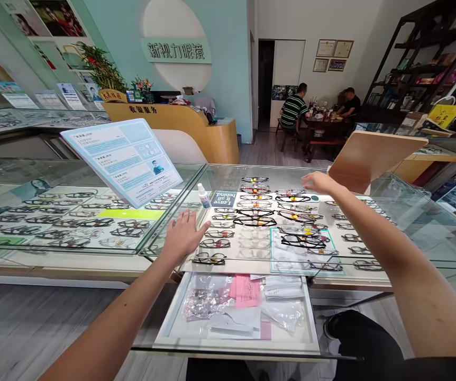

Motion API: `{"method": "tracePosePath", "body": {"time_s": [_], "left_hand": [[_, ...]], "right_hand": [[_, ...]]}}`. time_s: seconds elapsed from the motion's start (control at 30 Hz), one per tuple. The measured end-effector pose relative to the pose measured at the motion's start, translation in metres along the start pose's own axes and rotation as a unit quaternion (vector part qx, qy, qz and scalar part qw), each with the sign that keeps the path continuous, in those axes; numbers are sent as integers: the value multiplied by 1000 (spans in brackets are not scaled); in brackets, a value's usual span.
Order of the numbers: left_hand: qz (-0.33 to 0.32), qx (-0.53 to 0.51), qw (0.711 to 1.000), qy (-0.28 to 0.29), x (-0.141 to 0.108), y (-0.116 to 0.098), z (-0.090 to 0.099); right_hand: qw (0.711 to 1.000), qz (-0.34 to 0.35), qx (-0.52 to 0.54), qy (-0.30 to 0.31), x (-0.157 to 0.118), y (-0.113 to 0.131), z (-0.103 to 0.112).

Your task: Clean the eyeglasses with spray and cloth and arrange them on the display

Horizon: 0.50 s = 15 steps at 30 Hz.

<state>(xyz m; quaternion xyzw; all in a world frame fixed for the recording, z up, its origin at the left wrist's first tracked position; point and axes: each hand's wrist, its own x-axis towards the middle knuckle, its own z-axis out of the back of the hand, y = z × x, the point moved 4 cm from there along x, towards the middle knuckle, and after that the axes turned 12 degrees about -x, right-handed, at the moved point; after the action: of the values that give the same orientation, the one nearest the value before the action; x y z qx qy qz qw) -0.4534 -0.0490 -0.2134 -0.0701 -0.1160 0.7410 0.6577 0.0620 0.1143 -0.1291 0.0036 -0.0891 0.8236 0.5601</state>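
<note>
My left hand [186, 235] lies with spread fingers on the glass counter top, holding nothing. Just beyond its fingertips stands a small white spray bottle [203, 196]. Across the counter my right hand [320, 182] reaches out with loosely extended fingers, close to a thin pair of glasses [290, 192]; no object shows in it. Between my hands, glasses with dark frames [255, 221] lie in rows on the glass. A black pair [303, 241] rests over a teal-edged sheet [277, 263]. More glasses [214, 243] are displayed beside my left hand.
An open drawer [164, 338] with papers and plastic bags juts out below the counter. A blue-white sign board [125, 159] leans at left, and a tan board [374, 156] stands behind my right arm. Two people [294, 108] sit at a far table.
</note>
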Motion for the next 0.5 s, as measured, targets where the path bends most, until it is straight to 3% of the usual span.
{"method": "tracePosePath", "body": {"time_s": [0.17, 0.5], "left_hand": [[9, 1, 1000, 4, -1, -2, 1], [5, -11, 1000, -1, -1, -2, 2]], "right_hand": [[994, 112, 3, 11, -7, 39, -13], [996, 81, -44, -5, 13, 47, -29]]}}
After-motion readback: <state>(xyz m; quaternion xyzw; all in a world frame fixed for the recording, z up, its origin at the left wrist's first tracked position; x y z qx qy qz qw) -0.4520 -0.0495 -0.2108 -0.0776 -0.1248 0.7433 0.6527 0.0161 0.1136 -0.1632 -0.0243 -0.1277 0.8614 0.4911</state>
